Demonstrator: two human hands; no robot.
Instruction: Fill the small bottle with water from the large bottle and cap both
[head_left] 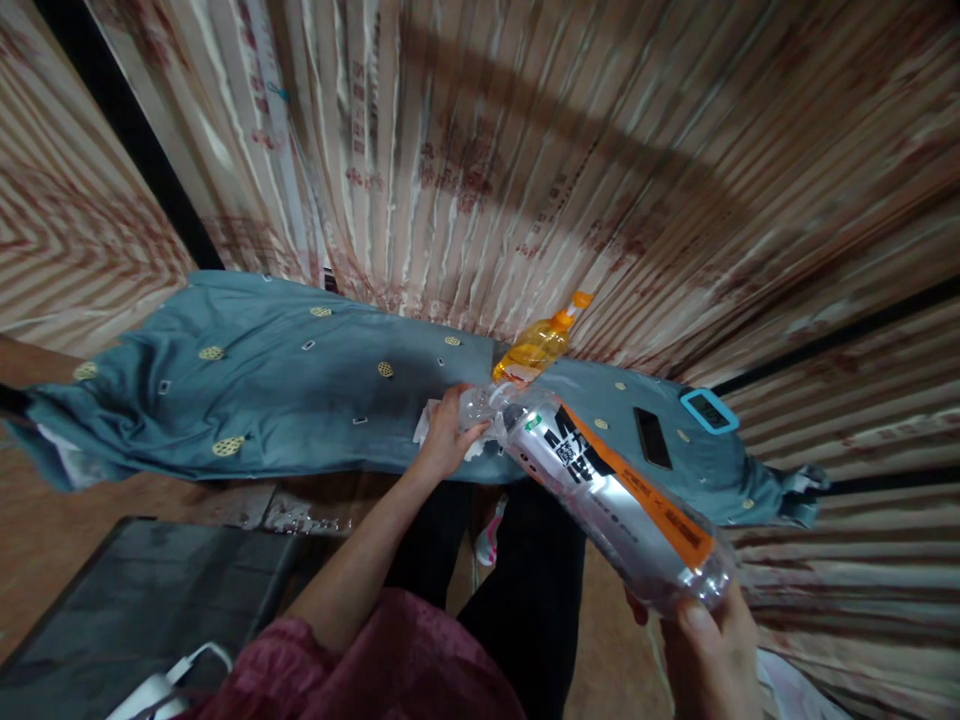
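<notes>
My two hands were apart, each clamped on a bottle. My left hand (pixel 444 440) gripped the small bottle (pixel 475 404), a clear one, over the middle of the bench (pixel 285 400), toward its near edge. My right hand (pixel 709 640) was wrapped around the base of the big bottle (pixel 600 480), out past the near edge. The big bottle slanted up and leftward over the bench, its neck end at the small bottle; whether the two touched I could not tell. Its label (pixel 585 455) was silver and orange.

Beneath my left hand lay a crumpled tissue (pixel 425 425). At the far edge, just beyond the bottle necks, was the yellow bottle (pixel 529 350) with its orange pump (pixel 580 300). Toward the right end lay a dark phone (pixel 652 437), and a blue-rimmed clock (pixel 709 411) sat nearer the far right corner. Behind the far edge hung a pleated curtain (pixel 480 150).
</notes>
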